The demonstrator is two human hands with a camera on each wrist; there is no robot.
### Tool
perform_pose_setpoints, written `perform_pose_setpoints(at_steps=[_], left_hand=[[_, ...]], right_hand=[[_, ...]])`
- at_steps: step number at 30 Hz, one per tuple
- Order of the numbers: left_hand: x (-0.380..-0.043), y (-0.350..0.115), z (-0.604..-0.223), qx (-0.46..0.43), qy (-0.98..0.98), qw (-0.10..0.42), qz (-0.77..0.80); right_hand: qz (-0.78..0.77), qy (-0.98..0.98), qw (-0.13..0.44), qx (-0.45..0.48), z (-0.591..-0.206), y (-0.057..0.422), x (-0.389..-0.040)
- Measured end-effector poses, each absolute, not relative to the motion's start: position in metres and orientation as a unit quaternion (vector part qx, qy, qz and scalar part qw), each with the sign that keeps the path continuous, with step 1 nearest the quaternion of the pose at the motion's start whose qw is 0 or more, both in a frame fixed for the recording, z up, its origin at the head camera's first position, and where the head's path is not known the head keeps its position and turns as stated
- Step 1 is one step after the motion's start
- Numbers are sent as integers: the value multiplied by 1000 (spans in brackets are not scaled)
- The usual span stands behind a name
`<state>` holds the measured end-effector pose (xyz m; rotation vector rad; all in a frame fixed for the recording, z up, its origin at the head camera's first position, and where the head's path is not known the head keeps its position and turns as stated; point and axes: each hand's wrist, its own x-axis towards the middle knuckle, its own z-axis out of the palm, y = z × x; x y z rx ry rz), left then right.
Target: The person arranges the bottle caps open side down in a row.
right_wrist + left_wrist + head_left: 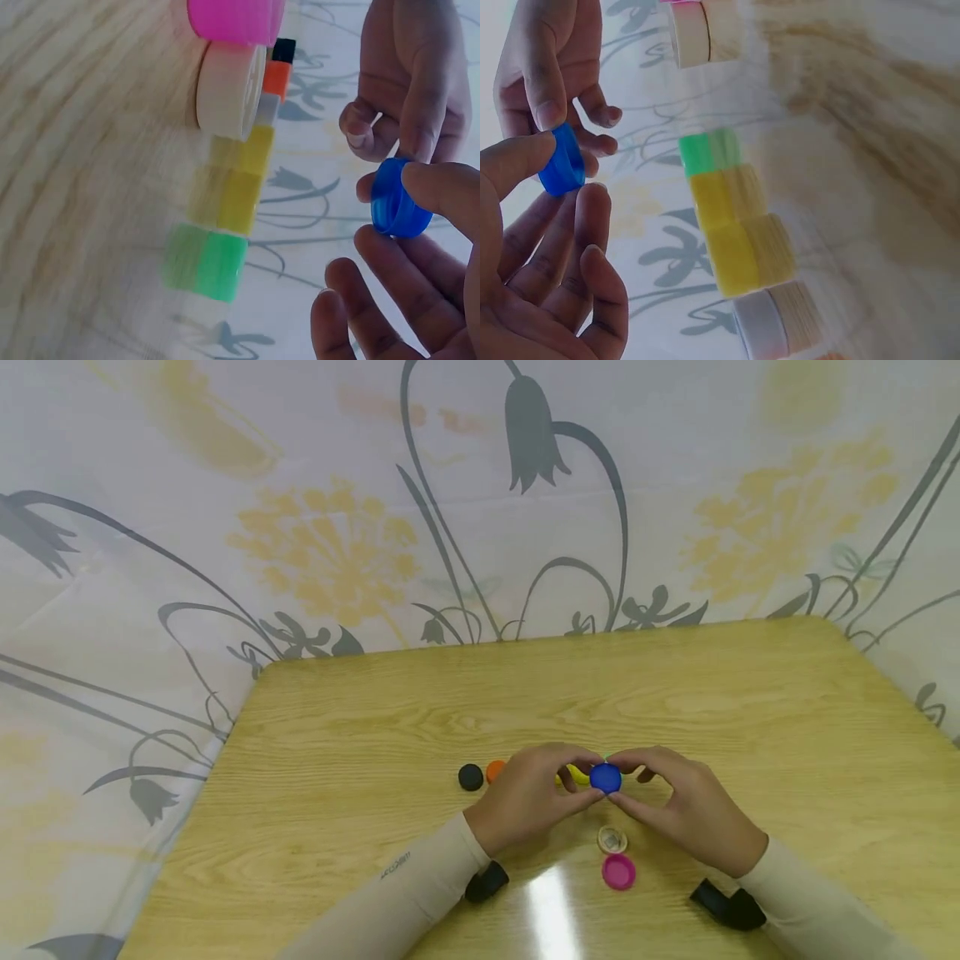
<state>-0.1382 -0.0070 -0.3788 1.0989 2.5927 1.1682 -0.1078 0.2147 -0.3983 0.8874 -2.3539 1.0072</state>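
A blue bottle cap (605, 779) is held above the table between both hands. My left hand (532, 789) pinches its left side with thumb and fingertips, and my right hand (690, 806) pinches the right side. In the right wrist view the cap's hollow inside shows. Behind the hands stands a row of caps: black (470, 777), orange (496, 771), grey (761, 324), two yellow ones (241, 202) and green (221, 266). The left hand hides part of this row in the head view. Closer to me lie a cream cap (612, 839) and a pink cap (618, 872).
The caps stand on a wood-grain table (360, 727). A floral-patterned cloth (465, 527) rises behind its far edge and along the sides. Black wrist-worn devices (727, 906) hang under both forearms. Light glares off the table's near part.
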Motion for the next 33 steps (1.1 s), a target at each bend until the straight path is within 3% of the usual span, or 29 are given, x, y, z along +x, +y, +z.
perform_pose_setpoints(at_steps=[24, 33], left_hand=[[-169, 32, -380, 345, 903, 2, 257], [-178, 50, -386, 339, 917, 36, 208]], right_hand=[[352, -890, 168, 238, -399, 240, -126], [361, -902, 111, 208, -407, 251, -131]])
